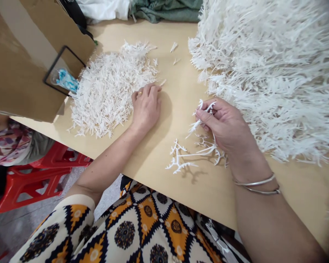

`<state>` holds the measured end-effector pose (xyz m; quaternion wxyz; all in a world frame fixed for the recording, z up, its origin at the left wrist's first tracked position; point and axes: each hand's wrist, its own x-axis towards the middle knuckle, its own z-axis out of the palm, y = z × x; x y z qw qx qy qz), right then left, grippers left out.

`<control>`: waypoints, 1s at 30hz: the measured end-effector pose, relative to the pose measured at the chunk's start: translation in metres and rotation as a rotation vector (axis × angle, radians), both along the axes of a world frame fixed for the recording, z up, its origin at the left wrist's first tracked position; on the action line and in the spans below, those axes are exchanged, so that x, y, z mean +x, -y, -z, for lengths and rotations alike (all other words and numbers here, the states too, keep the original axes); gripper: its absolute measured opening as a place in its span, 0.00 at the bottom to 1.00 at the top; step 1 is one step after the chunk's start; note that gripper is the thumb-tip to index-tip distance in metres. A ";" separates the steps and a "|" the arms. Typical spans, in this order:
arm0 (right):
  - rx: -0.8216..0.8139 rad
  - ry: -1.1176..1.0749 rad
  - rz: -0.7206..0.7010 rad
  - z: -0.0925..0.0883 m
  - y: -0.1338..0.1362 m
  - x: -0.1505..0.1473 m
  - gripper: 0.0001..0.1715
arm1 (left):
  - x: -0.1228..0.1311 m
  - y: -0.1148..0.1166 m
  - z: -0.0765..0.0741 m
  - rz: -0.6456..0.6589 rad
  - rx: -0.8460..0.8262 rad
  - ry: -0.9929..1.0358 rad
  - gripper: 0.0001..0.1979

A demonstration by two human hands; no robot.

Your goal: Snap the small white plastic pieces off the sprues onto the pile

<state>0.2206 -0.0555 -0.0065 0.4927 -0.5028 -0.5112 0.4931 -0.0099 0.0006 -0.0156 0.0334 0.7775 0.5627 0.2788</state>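
A white branched plastic stem [194, 155], shaped like a bare twig with forked tips, is pinched between the thumb and fingers of my right hand [224, 124]. Its lower branches hang out over the table toward the left. My left hand [146, 107] rests at the right edge of a heap of small white plastic sprigs [109, 91]. The left fingers are bent and close together, with their tips turned down and hidden. A pale sprig [163, 83] pokes out beside those fingertips.
A large mound of white branched pieces [276, 80] covers the table's [153, 153] right side. At left stand a cardboard box [30, 54] and a black wire frame by a blue-and-white packet [67, 80]. Folded cloths [167, 9] lie behind. Red stools [35, 182] and a seated person are below left.
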 end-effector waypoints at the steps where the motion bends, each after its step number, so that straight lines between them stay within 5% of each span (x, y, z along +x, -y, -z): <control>1: 0.004 0.006 -0.004 0.001 0.000 0.000 0.13 | -0.002 0.002 -0.002 -0.009 0.019 0.029 0.14; 5: 0.023 0.074 -0.008 -0.002 0.003 -0.001 0.12 | 0.013 0.023 -0.013 0.207 0.006 0.161 0.12; 8: 0.057 0.135 -0.049 -0.008 0.009 -0.002 0.13 | 0.029 0.036 -0.020 0.402 -0.157 0.427 0.18; 13: 0.079 0.061 -0.109 -0.009 0.012 -0.007 0.24 | 0.032 0.037 -0.021 0.527 -0.406 0.702 0.24; 17: 0.071 0.100 -0.030 0.000 0.008 -0.007 0.28 | 0.031 0.032 -0.014 0.568 -0.353 0.652 0.25; 20: 0.063 0.090 0.022 0.004 0.007 -0.005 0.19 | 0.032 0.031 -0.009 0.589 -0.366 0.642 0.21; 26: 0.012 -0.144 -0.039 -0.004 0.008 -0.002 0.17 | 0.029 0.027 -0.009 0.445 -0.541 0.837 0.22; 30: -0.046 -0.065 -0.089 -0.005 0.007 0.001 0.23 | 0.026 0.023 -0.011 0.405 -0.570 0.902 0.22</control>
